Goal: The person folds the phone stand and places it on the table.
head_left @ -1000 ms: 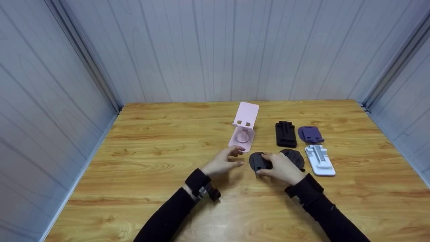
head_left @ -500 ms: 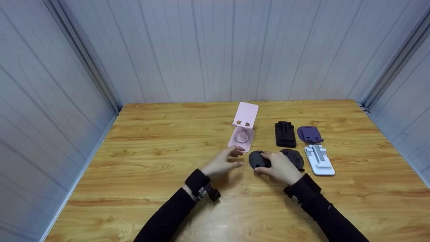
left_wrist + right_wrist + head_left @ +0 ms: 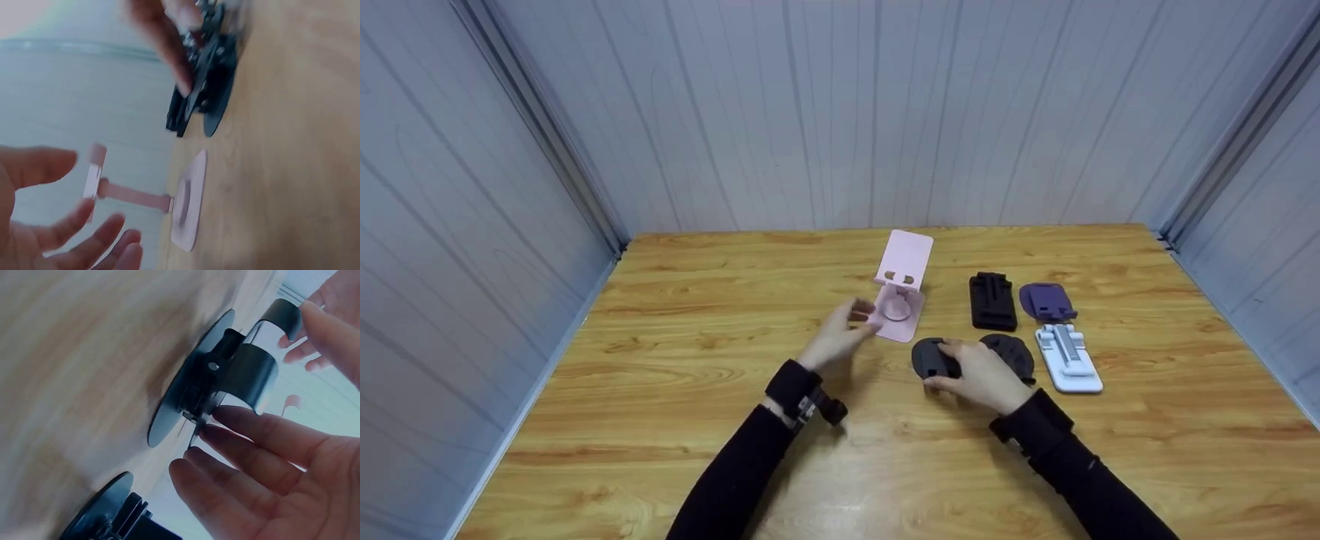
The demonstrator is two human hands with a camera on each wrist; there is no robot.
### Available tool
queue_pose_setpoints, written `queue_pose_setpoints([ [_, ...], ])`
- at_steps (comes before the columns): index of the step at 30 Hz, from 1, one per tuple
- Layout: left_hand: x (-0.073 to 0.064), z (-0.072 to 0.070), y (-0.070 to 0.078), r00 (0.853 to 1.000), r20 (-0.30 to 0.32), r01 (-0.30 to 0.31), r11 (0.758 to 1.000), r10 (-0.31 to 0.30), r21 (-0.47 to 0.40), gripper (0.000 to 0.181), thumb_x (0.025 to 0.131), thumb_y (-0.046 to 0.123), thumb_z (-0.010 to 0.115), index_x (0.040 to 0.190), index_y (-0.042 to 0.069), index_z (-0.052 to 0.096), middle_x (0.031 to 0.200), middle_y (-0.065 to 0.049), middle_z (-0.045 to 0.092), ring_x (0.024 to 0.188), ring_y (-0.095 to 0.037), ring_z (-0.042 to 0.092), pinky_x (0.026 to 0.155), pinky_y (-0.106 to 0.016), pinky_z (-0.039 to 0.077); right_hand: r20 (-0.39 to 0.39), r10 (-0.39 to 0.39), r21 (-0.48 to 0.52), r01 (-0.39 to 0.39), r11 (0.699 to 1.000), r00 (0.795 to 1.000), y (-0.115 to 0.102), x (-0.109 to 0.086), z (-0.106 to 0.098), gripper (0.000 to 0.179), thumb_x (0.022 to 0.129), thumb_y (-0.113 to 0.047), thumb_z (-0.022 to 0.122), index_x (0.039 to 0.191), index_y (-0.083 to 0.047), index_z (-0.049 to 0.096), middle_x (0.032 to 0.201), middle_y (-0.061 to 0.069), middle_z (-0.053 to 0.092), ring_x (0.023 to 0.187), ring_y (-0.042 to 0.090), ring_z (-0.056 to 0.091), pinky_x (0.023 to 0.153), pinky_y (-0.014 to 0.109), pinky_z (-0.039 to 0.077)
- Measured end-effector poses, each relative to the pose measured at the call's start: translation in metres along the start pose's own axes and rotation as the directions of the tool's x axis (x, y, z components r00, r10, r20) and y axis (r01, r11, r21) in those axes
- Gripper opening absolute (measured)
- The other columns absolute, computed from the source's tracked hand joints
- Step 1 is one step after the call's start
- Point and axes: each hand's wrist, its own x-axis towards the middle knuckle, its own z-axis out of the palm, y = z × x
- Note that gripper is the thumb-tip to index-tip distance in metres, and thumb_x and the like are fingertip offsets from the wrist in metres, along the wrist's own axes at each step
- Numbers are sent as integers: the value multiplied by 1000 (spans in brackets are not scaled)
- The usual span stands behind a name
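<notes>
A pink phone stand [image 3: 905, 255] stands unfolded on the table, its plate tilted back on an arm above a flat base. Beside its base is my left hand [image 3: 832, 339], fingers spread and loosely bent, holding nothing; in the left wrist view they reach toward the upright arm [image 3: 135, 195]. To the right, my right hand [image 3: 984, 376] grips a folded dark grey phone stand [image 3: 928, 358] with a round base. The right wrist view has thumb and fingertips at the edges of its folded plate [image 3: 244, 377], the base close over the wood.
Right of my right hand lies another dark round-based stand [image 3: 1011, 354], partly covered by the hand. Behind and beyond it are folded black [image 3: 994, 301], purple [image 3: 1048, 301] and white [image 3: 1069, 360] phone stands. Pale panels [image 3: 810, 112] wall the table [image 3: 697, 300] at back and sides.
My left hand has moved left and slightly away from me, alongside the pink stand's base. My right hand keeps its grip on the dark grey stand, which has tilted slightly flatter.
</notes>
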Motion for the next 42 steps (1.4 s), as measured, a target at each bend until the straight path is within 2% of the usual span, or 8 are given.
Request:
queue_pose_setpoints([
  [7, 24, 4, 0, 979, -168, 87, 981, -117, -175, 51, 111, 15, 52, 154, -10, 40, 152, -33, 48, 141, -46, 49, 117, -51, 46, -19, -7, -19, 7, 1000, 1000, 1, -3, -3, 69, 98, -38, 78, 140, 14, 60, 138, 36, 62, 128, 52, 61, 107, 60, 52],
  [13, 42, 9, 0, 967, -146, 119, 879, -207, -461, 55, 114, 13, 40, 161, -13, 26, 162, -34, 37, 153, -45, 36, 129, -49, 30, -26, -39, -21, 38, 999, 999, 1, -3, -7, 72, 98, -40, 77, 139, 16, 59, 135, 36, 64, 125, 52, 62, 105, 61, 53],
  [21, 55, 14, -2, 980, -141, 32, 809, -141, -588, 51, 114, 2, 35, 156, -23, 20, 153, -41, 40, 142, -44, 47, 128, -45, 33, -14, -23, -10, 23, 1000, 1000, -1, -3, -7, 74, 99, -41, 76, 142, 16, 57, 140, 36, 61, 129, 53, 59, 108, 62, 50],
  [27, 57, 16, -4, 976, -168, -11, 734, -141, -679, 48, 110, -6, 42, 154, -22, 29, 136, -35, 58, 105, -19, 65, 121, -44, 44, -6, -12, -8, 12, 1000, 1000, 0, -3, -7, 74, 100, -42, 75, 143, 15, 56, 141, 36, 61, 129, 53, 59, 109, 62, 50],
  [30, 58, 15, -4, 976, -174, -20, 735, -133, -678, 46, 109, -7, 45, 151, -23, 34, 134, -36, 60, 100, -13, 65, 118, -39, 48, -4, -11, -9, 11, 1000, 1000, 0, -2, -7, 73, 100, -42, 74, 144, 15, 56, 141, 35, 61, 130, 53, 59, 109, 62, 50],
  [36, 58, 11, -7, 974, -175, 10, 800, -143, -599, 40, 107, -8, 51, 144, -24, 46, 137, -42, 58, 105, -19, 71, 105, -31, 57, -8, -17, -8, 17, 1000, 1000, 0, -1, -8, 71, 101, -39, 73, 143, 15, 56, 140, 36, 61, 129, 52, 59, 109, 62, 50],
  [38, 57, 9, -8, 973, -170, 27, 803, -159, -595, 39, 106, -9, 54, 141, -24, 49, 133, -40, 61, 104, -20, 73, 101, -29, 59, -10, -14, -5, 13, 1000, 1000, 0, -1, -8, 70, 101, -39, 73, 143, 15, 56, 139, 36, 62, 129, 52, 60, 109, 62, 50],
  [42, 56, 5, -10, 970, -148, 60, 779, -193, -624, 38, 104, -11, 56, 139, -25, 50, 131, -40, 63, 97, -17, 74, 96, -26, 61, -28, -15, -6, 15, 1000, 999, 1, -2, -9, 69, 101, -38, 73, 141, 16, 58, 137, 35, 63, 126, 52, 62, 107, 62, 51],
])
